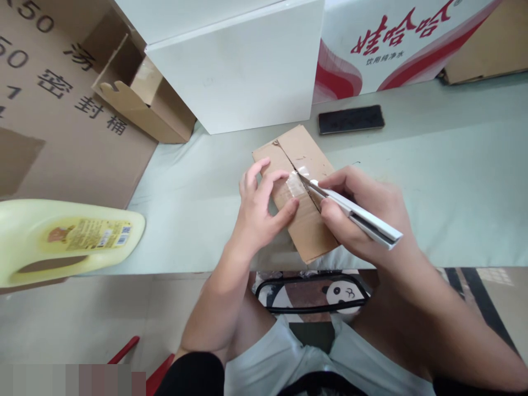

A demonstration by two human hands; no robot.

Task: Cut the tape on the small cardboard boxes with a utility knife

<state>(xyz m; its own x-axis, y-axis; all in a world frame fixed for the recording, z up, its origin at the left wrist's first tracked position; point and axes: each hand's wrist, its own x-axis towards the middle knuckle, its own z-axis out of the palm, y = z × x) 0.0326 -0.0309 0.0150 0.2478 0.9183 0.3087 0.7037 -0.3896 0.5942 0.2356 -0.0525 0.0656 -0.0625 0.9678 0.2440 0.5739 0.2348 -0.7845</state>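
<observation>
A small brown cardboard box (325, 237) lies at a slant near the front edge of the table, a dark seam running along its top. Clear tape (293, 184) crosses that seam near the middle. My left hand (264, 203) rests on the box's left side, fingers apart, the thumb and fingertips on the cardboard around the tape. In my right hand (363, 212) is a white utility knife (367, 220), gripped between thumb and fingers. Its blade tip meets the seam at the tape; how deep it goes I cannot tell.
Behind the box stand a white carton (247, 82) and a red-and-white printed carton (371, 60). A black phone (350, 119) lies at the back. To the left are an opened cardboard box (169, 113), a large carton (61, 154) and a pale yellow jug (25, 220).
</observation>
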